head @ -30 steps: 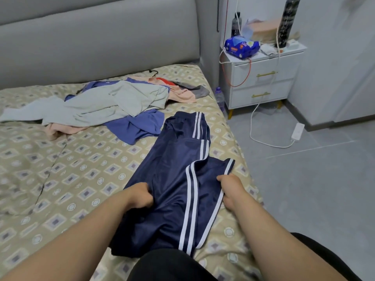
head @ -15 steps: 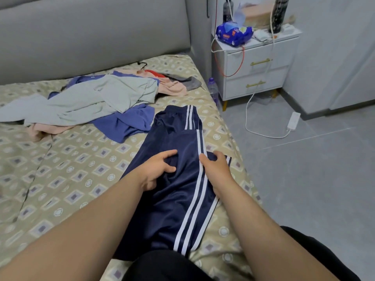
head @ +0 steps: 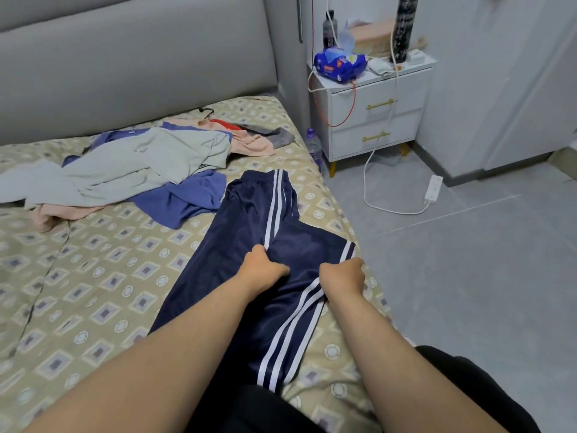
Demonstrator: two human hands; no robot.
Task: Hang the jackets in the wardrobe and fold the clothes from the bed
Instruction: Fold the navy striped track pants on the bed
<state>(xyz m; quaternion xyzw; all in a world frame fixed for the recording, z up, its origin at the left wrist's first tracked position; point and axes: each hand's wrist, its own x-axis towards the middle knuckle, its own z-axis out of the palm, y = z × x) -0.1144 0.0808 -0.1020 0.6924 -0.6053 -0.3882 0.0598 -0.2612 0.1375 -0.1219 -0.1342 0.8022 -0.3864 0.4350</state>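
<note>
Navy track pants [head: 249, 232] with white side stripes lie lengthwise on the patterned bed [head: 93, 276], waistband toward the headboard. My left hand [head: 263, 268] grips the fabric near the middle stripes, fingers curled under. My right hand [head: 343, 275] grips the folded leg end near the bed's right edge. A heap of other clothes [head: 140, 170], grey, blue, pink and red, lies further up the bed to the left.
A grey padded headboard [head: 125, 64] runs along the back. A white nightstand [head: 371, 110] with a blue tissue pack and cables stands to the right of the bed, a plastic bottle [head: 313, 148] beside it. A power strip [head: 434, 188] lies on the grey floor.
Both hands went from lying flat on the pants to gripping the fabric with curled fingers. The right hand has shifted toward the bed's right edge.
</note>
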